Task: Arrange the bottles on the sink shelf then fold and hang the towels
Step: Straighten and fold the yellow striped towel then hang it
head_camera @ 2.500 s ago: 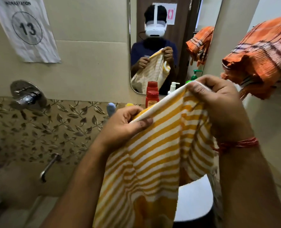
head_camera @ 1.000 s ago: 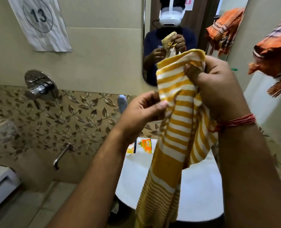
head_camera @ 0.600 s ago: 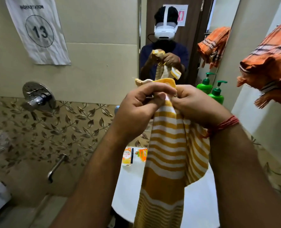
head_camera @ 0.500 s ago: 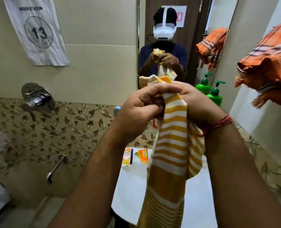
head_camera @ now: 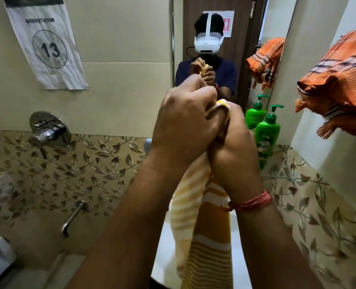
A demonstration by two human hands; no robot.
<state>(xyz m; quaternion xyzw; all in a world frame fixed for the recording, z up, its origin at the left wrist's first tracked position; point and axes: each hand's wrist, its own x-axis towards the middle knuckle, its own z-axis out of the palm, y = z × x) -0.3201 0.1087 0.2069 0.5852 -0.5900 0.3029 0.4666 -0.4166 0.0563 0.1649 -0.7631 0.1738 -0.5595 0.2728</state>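
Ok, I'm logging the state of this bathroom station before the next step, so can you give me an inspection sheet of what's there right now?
Surface: white sink below the hands, mostly hidden by arms and cloth.
Job's things: yellow striped towel hangs down from both hands, top edges bunched together; orange towel hangs bunched at upper right; green pump bottle stands upright by the mirror.
Clutter: nothing seen.
Grippers: left hand and right hand grip the yellow towel's top, pressed close together.
Cables: nothing seen on the workspace.
Surroundings: wall tap, lower spout, paper sign marked 13, leaf-patterned tiles.
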